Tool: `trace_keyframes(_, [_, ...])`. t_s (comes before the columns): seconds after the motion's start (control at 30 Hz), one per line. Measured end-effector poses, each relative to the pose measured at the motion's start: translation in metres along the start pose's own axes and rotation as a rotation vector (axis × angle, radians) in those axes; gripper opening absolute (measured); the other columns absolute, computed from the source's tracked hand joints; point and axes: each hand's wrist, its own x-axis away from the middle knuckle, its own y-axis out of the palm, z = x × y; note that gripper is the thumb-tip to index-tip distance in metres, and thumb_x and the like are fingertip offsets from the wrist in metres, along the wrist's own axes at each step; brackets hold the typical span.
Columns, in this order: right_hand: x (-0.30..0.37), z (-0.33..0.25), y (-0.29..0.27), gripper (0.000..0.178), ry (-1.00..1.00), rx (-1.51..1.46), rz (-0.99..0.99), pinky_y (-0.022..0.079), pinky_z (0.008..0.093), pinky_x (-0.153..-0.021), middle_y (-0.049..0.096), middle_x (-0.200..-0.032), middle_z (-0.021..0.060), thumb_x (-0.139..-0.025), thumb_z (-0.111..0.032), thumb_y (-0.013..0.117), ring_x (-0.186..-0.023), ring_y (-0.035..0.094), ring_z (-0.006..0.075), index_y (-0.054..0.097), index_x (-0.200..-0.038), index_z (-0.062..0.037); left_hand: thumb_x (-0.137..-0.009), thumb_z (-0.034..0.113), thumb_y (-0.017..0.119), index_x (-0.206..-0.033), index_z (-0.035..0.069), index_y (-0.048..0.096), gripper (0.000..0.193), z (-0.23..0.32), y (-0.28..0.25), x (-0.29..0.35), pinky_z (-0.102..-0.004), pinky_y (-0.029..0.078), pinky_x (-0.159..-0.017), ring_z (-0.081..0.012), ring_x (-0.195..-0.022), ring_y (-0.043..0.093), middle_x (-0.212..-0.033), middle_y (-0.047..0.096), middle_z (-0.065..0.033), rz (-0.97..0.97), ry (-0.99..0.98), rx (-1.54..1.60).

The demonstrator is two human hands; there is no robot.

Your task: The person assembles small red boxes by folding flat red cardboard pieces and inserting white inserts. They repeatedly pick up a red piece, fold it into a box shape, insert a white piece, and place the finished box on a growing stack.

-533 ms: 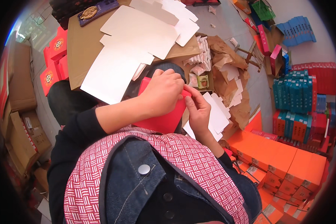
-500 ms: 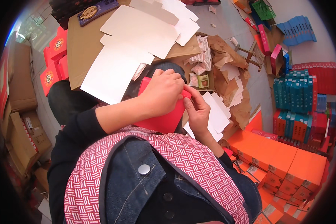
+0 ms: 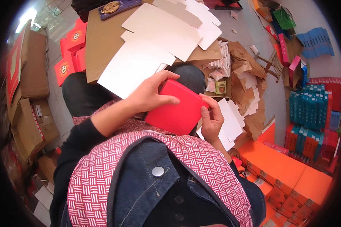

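Observation:
A red cardboard box [image 3: 180, 113] lies tilted over my lap, its smooth plain face toward me. My left hand [image 3: 149, 92] spans its upper left side, with the thumb stretched across the face and the fingers along the far edge. At the right edge, my right hand [image 3: 212, 118] pinches the box between thumb and fingers. Beyond the box, several flat white card blanks [image 3: 155, 41] lie stacked on a brown cardboard carton [image 3: 102, 49]. More white card blanks [image 3: 229, 117] sit just right of my right hand. The underside of the box is hidden.
Small wrapped packets [image 3: 216, 75] fill an open container beside crumpled brown paper [image 3: 246, 64]. Orange boxes [image 3: 280, 166] are stacked at the lower right, teal boxes [image 3: 308, 106] farther off. Red boxes [image 3: 70, 49] and open brown cartons [image 3: 30, 125] stand on the left.
My left hand has moved left, off the corner near my right hand, and its thumb now spreads over the box. The red box shows more of its face. The view has shifted slightly.

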Motion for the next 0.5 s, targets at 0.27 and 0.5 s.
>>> trace_keyframes(0.27, [0.026,0.013,0.026,0.030,-0.026,0.107,0.214,0.040,0.0343,-0.100,0.055,-0.126,0.0179,-0.101,-0.014,0.038,-0.114,0.054,0.0225,0.052,-0.121,0.0033,-0.082,0.019,0.075,-0.112,0.007,0.050,0.040,-0.015,0.031,0.014,-0.0273,0.049,-0.083,-0.0125,-0.094,0.057,-0.099,0.059,-0.0045,0.098,-0.047,0.215])
trace_keyframes(0.5, [-0.027,-0.009,-0.007,0.050,-0.602,0.525,-0.025,0.030,0.0463,-0.110,0.039,-0.144,0.0188,-0.094,-0.018,0.053,-0.133,0.038,0.0377,0.040,-0.139,-0.0014,-0.082,0.018,0.073,-0.103,0.005,0.053,0.032,0.015,0.003,0.021,-0.0276,0.048,-0.079,-0.0142,-0.088,0.059,-0.092,0.060,-0.0069,0.344,0.166,0.275])
